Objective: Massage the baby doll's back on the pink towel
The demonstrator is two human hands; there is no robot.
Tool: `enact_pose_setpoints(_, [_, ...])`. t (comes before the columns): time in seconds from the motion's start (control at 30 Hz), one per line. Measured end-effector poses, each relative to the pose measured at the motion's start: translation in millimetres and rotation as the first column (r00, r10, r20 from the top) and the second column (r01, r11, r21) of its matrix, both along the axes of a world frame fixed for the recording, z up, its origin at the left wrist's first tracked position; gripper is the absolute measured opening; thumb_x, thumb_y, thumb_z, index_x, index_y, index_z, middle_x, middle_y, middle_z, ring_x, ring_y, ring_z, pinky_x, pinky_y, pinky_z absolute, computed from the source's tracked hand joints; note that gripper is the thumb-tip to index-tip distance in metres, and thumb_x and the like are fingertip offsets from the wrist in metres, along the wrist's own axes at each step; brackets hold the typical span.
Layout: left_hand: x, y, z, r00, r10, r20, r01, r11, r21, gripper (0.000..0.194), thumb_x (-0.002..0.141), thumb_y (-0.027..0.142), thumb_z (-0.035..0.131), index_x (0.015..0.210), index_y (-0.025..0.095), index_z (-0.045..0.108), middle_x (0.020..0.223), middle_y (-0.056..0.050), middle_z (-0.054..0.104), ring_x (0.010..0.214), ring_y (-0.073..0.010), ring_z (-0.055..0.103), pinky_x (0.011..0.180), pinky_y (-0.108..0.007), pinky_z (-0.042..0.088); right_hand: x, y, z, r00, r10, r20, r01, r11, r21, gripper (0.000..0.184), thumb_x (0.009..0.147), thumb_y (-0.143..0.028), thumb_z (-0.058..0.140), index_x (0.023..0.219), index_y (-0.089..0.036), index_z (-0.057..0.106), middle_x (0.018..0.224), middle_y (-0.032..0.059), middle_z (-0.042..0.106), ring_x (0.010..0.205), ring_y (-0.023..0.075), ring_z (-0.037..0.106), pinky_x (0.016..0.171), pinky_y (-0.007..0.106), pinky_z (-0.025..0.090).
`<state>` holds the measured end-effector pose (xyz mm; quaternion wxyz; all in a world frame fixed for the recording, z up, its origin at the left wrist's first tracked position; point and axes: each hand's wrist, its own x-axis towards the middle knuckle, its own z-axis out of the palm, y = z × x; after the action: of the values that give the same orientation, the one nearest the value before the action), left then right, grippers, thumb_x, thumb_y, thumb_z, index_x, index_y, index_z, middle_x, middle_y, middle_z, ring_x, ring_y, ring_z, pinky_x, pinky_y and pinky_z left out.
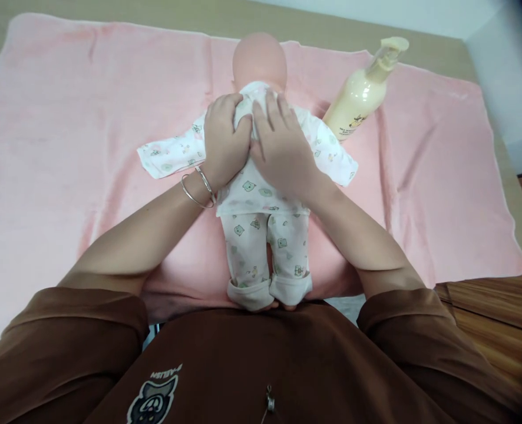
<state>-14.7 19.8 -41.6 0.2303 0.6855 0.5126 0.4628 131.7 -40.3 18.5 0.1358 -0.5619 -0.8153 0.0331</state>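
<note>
A baby doll point(261, 59) lies face down, its bald head pointing away from me. It wears a white printed top point(261, 191) and matching trousers point(245, 250) with turned-up cuffs. My left hand point(226, 138) rests over the left side of the doll's upper back, thumb stretched toward the middle. On the other side, my right hand point(283, 144) lies flat on the back with its fingers extended toward the neck. The two hands meet or nearly touch near the doll's spine. Both sleeves of the top spread out sideways, and I cannot see any doll hands.
A pink blanket point(66, 118) with some creases covers most of the table point(433, 44). A pale yellow pump bottle point(360, 94) lies or leans beside the doll's right sleeve, its pump toward the far right. Brown wooden boards point(491, 306) show at lower right.
</note>
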Motion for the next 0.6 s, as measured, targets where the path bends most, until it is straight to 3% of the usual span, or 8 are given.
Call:
enact_pose_setpoints(0.13, [0.5, -1.4, -4.7, 1.000, -0.007, 0.024, 0.006, 0.999, 0.038, 0.022, 0.097, 0.037, 0.056, 0.118, 0.029, 0.057, 0.127, -0.002, 0.061, 0.124, -0.0243, 0.045, 0.117, -0.049, 0.030, 6.9, 9.5, 2.0, 0.988, 0.151, -0.025, -0.152, 0.988, -0.030, 0.059, 0.102, -0.024, 0.033, 0.158, -0.006, 0.036, 0.171, 0.0074, 0.026, 0.161, 0.0277, 0.016, 0.133, 0.050, 0.014])
enact_pose_setpoints(0.27, [2.7, 2.2, -5.5, 1.000, 0.008, 0.005, -0.008, 0.998, 0.067, 0.022, 0.091, 0.032, 0.057, 0.113, 0.034, 0.058, 0.122, -0.004, 0.062, 0.123, -0.0284, 0.049, 0.113, -0.049, 0.035, 18.7, 29.7, -4.7, 0.993, 0.049, -0.110, -0.057, 0.996, -0.071, 0.058, 0.108, -0.036, 0.032, 0.162, -0.014, 0.029, 0.172, 0.0052, 0.023, 0.160, 0.0275, 0.017, 0.130, 0.056, 0.015])
enact_pose_setpoints(0.37, [3.1, 6.1, -7.1, 0.999, 0.025, -0.029, -0.024, 0.999, 0.048, 0.033, 0.083, 0.028, 0.061, 0.116, 0.031, 0.059, 0.126, -0.004, 0.063, 0.125, -0.0289, 0.048, 0.116, -0.050, 0.033, 5.1, 10.3, -2.8, 0.997, -0.080, -0.020, 0.080, 0.997, -0.013, 0.059, 0.108, -0.032, 0.032, 0.161, -0.008, 0.031, 0.170, 0.0127, 0.027, 0.158, 0.0329, 0.023, 0.128, 0.057, 0.021])
enact_pose_setpoints(0.47, [2.3, 3.6, -4.2, 0.999, 0.021, -0.026, -0.021, 0.999, 0.027, 0.032, 0.087, 0.028, 0.057, 0.118, 0.032, 0.059, 0.129, -0.004, 0.062, 0.127, -0.0283, 0.046, 0.117, -0.051, 0.031, -10.5, -13.1, 3.1, 0.994, 0.000, 0.114, -0.004, 0.999, 0.035, 0.062, 0.100, -0.019, 0.035, 0.159, 0.000, 0.033, 0.169, 0.0173, 0.028, 0.159, 0.0355, 0.022, 0.130, 0.054, 0.021])
enact_pose_setpoints(0.53, [2.6, -2.1, 1.0, 0.999, 0.024, -0.044, -0.023, 1.000, 0.019, 0.027, 0.094, 0.032, 0.049, 0.119, 0.036, 0.060, 0.128, -0.005, 0.061, 0.128, -0.0300, 0.047, 0.116, -0.052, 0.033, -9.7, -11.5, 5.1, 0.994, 0.054, 0.093, -0.056, 0.998, 0.019, 0.062, 0.097, -0.019, 0.034, 0.157, -0.005, 0.038, 0.169, 0.0113, 0.032, 0.159, 0.0304, 0.023, 0.131, 0.050, 0.021])
enact_pose_setpoints(0.6, [5.3, -9.6, 7.2, 0.990, 0.068, -0.124, -0.067, 0.998, 0.014, 0.029, 0.098, 0.036, 0.045, 0.124, 0.037, 0.060, 0.132, -0.007, 0.058, 0.130, -0.0320, 0.047, 0.113, -0.053, 0.036, 1.1, 4.3, 3.4, 0.997, 0.071, -0.007, -0.071, 0.997, -0.027, 0.058, 0.098, -0.025, 0.032, 0.155, -0.021, 0.044, 0.169, -0.0018, 0.033, 0.159, 0.0241, 0.023, 0.131, 0.048, 0.023])
